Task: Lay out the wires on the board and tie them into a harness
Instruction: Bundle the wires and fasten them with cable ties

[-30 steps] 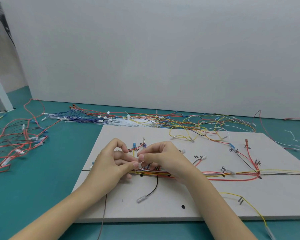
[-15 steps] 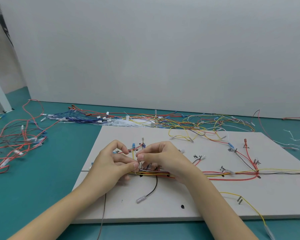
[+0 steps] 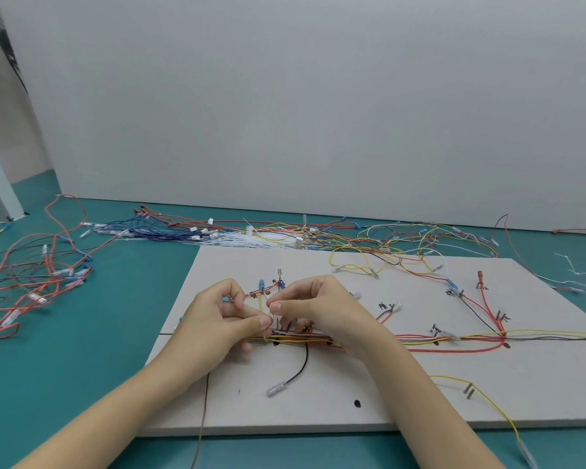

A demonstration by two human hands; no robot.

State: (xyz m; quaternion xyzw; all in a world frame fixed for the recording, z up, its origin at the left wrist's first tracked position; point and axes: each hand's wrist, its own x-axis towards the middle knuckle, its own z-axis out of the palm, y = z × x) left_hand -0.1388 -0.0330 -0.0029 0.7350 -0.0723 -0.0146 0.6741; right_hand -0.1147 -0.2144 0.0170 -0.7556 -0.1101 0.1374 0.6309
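Bundle: wire bundle [image 3: 420, 340] lies along the board [image 3: 318, 407], mid-row, running L–R under both hands.
L hand: left hand [image 3: 217, 319] thumb + forefinger pinched at the bundle's L end; looks like a thin white tie, too small to be sure.
R hand: right hand [image 3: 322, 309] pinching same spot from the other side, fingers curled.
Handling: wires light, floppy, springy; prob. slip apart unless held tight.
Grip pt: hold close beside the tie, not by the terminals.
Spare: loose wires [image 3: 31, 282] on tabletop [image 3: 115, 333], well apart.
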